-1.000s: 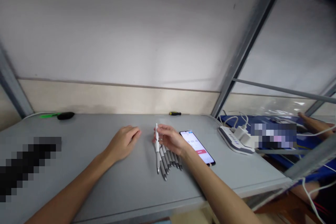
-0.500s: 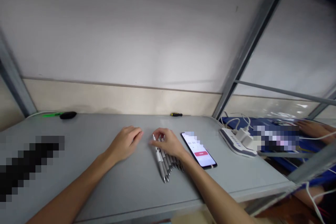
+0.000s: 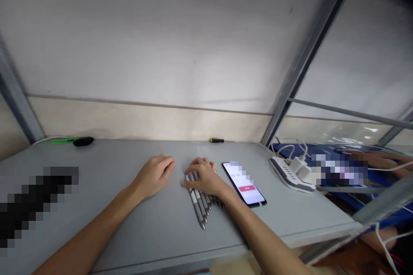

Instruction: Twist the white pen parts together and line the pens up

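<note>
Several grey-and-white pens (image 3: 198, 206) lie side by side on the grey desk, their metal tips pointing towards the front edge. My right hand (image 3: 204, 177) is over their upper ends, with the thumb on the near side of the leftmost pen and the fingers bent across the tops. Beneath the palm, part of the row is hidden. To the left, my left hand (image 3: 157, 174) rests on the desk with its fingers curled together, apart from the pens, and nothing shows in it.
Right of the pens lies a phone (image 3: 244, 184) with its screen lit. Beyond it sits a white power strip (image 3: 292, 175) with plugs and cables. A small screwdriver (image 3: 217, 140) and a black object (image 3: 83, 141) lie along the back. Another person's hand (image 3: 374, 160) is at far right.
My right hand has come down flatter over the pens, its fingers reaching across more of their tops. The leftmost pen has shifted slightly towards the front. My left hand stays in place.
</note>
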`<state>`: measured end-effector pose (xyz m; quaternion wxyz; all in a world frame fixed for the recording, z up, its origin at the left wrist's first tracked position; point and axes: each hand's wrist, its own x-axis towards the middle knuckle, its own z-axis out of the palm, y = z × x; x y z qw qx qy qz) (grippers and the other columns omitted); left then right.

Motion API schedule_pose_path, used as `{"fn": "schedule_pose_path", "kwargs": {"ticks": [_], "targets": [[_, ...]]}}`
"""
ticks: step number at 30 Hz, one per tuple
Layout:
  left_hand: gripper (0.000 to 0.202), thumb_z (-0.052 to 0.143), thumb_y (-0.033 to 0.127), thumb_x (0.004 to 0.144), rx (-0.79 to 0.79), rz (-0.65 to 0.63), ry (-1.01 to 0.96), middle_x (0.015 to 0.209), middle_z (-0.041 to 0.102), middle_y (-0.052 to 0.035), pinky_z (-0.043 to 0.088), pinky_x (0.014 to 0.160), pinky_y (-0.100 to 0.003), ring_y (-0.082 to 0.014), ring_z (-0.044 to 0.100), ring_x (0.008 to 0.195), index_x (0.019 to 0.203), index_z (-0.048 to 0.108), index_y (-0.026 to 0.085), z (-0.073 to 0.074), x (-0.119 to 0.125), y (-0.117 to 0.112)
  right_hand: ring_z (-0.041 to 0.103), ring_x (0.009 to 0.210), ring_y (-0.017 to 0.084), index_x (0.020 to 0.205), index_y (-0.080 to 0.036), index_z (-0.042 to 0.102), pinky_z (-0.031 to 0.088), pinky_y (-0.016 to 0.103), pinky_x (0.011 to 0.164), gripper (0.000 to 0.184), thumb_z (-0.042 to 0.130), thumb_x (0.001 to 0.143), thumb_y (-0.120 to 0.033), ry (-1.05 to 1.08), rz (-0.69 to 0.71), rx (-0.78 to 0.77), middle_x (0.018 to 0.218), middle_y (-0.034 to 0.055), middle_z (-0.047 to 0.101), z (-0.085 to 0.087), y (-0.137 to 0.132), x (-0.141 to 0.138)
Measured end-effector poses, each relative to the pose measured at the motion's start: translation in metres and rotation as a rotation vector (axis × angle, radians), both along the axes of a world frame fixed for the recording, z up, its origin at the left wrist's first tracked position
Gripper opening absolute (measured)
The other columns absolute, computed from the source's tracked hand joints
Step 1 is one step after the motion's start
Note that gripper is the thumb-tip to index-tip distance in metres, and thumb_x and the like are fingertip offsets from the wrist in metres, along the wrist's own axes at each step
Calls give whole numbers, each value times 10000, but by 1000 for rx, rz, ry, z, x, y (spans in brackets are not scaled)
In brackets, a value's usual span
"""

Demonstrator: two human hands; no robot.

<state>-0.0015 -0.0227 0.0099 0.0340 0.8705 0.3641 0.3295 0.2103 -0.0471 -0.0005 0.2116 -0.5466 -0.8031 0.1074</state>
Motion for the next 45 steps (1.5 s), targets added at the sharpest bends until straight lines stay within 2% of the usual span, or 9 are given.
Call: {"fn": "schedule_pose_path", "kwargs": {"ticks": [10,16,19,23,26,32,36,40,45], "targets": [[315,333,285,953,-4,6,-3,635,509,7,350,648,-277,-147,473,645,709,514,199,0,-1,0,400,1156,263,1093,-284,655,249,415,972,452,732,697,-489,-7,-13,45,1224,64,482,5,-3,-1],[322,329,277,956,1,3,12,626,499,13,344,655,-273,-144,466,642,684,482,198,1,-1,-1,439,1100,268,1040,-206,667,323,387,951,293,599,822,-389,183,-375,196,1143,109,526,4,9,10],[318,328,272,955,1,-4,16,619,481,17,336,654,-273,-142,454,640,677,461,197,0,0,0,430,1113,287,1038,-189,663,344,386,949,333,556,837,-431,217,-441,168,1140,127,530,4,11,16],[322,319,277,956,-6,-2,5,626,488,10,337,652,-277,-146,457,643,682,470,198,0,0,0,378,1213,340,1203,-193,595,344,440,953,582,562,781,-593,153,-422,-29,1264,156,481,9,4,17],[326,313,279,959,-18,-8,9,634,504,4,343,651,-280,-148,465,645,698,490,198,0,0,0,139,1380,395,1403,-160,407,306,491,995,977,621,635,-724,77,-316,-215,1477,214,256,14,-3,13],[340,316,295,958,-7,10,12,631,500,0,351,638,-283,-146,467,620,691,503,198,-3,-1,1,-59,1409,415,1487,-202,207,206,601,1024,1228,769,488,-641,22,-251,-371,1553,219,-35,15,-9,0],[334,321,287,956,-4,9,16,629,495,4,353,642,-277,-143,468,620,689,501,197,-2,-1,1,-45,1409,419,1455,-230,282,135,660,1008,1041,756,584,-547,-58,-201,-374,1558,199,-42,7,-11,-7],[315,331,259,949,-8,1,17,636,511,4,350,647,-278,-144,473,638,702,515,194,1,1,-1,49,1401,419,1414,-261,346,171,639,996,831,696,681,-438,-37,-169,-289,1559,176,28,3,-14,-9],[322,328,253,946,-7,-2,10,630,510,2,352,634,-279,-139,462,624,696,521,192,2,1,-3,282,1291,374,1294,-254,467,273,522,962,647,662,683,-338,-31,-164,-194,1447,149,291,4,-16,-16]]}}
